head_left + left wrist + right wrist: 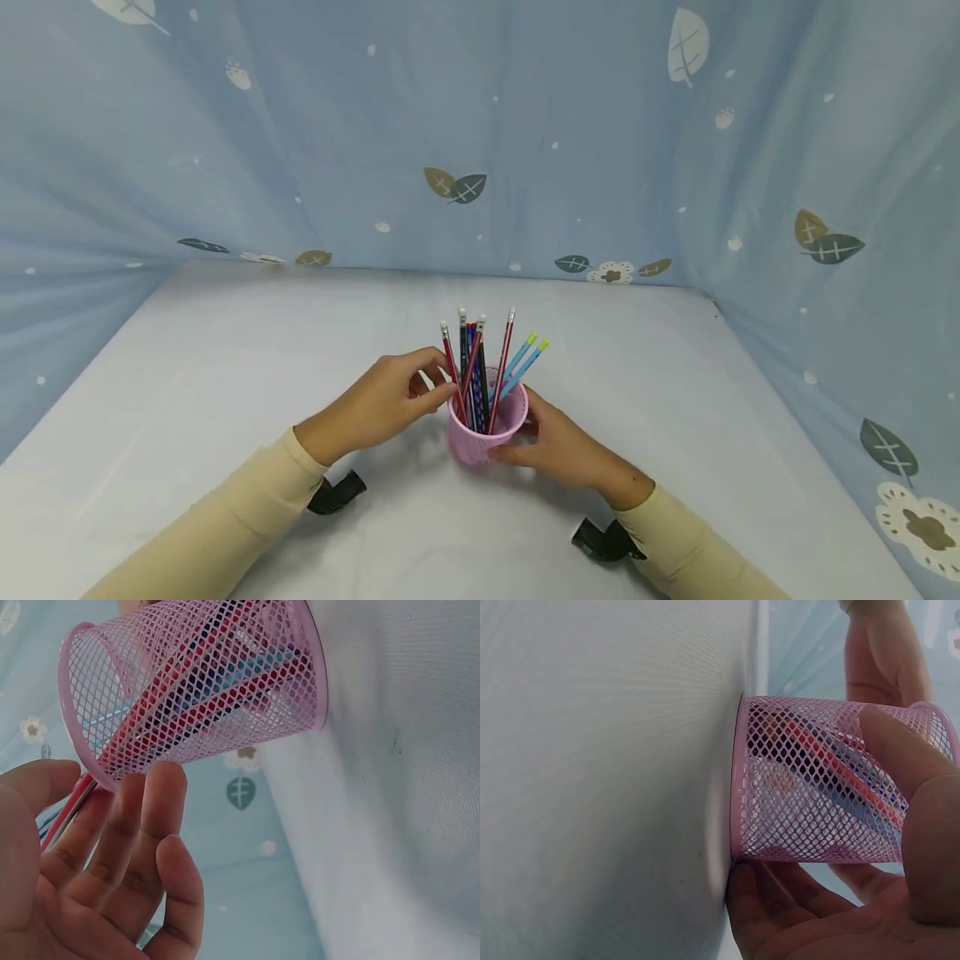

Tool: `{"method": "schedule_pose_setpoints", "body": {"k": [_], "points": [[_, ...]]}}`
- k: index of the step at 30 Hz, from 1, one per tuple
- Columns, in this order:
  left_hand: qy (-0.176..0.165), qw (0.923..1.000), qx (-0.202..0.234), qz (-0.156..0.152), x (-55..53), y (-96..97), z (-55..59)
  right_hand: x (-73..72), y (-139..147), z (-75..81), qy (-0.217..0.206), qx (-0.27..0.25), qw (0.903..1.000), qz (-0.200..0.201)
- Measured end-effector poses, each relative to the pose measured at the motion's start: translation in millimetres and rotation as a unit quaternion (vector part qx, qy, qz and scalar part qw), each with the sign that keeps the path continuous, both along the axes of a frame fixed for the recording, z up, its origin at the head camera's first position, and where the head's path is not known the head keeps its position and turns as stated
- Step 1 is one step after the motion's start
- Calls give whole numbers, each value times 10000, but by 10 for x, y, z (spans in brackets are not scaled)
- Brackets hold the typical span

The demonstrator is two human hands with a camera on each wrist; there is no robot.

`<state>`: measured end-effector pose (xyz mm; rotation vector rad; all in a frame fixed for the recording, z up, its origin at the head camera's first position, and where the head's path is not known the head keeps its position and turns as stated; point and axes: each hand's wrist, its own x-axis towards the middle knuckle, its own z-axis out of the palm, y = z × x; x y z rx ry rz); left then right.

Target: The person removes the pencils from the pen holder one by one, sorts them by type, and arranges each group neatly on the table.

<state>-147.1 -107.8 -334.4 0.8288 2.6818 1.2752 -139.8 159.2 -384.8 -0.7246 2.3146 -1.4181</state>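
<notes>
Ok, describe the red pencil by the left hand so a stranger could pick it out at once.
On the white table, between left hand and right hand, stands a pink mesh cup. Find the red pencil nearest the left hand: unlike the other red pencils, its eraser end leans toward that hand.

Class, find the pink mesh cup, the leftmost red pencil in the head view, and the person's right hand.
Pink mesh cup [814,799]: right wrist view, mesh wall.
Leftmost red pencil [448,350]: head view, upper shaft.
Right hand [561,445]: head view, back of hand.
</notes>
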Motion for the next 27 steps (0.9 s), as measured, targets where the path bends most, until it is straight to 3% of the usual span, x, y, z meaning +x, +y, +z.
{"method": "schedule_pose_setpoints", "body": {"k": [5,14,21,27], "points": [[22,10000,-49,28,-39,5,30,-48,4,37,93,106,9999,-56],[-233,9997,-74,-5,9,0,-7,11,-18,-3,156,68,9999,-27],[178,9993,-223,257,40,-6,-3,13,-68,0,211,-15,9998,48],[359,9987,-203,297,29,61,-36,-19,-14,-10,168,144,9998,-9]]}}
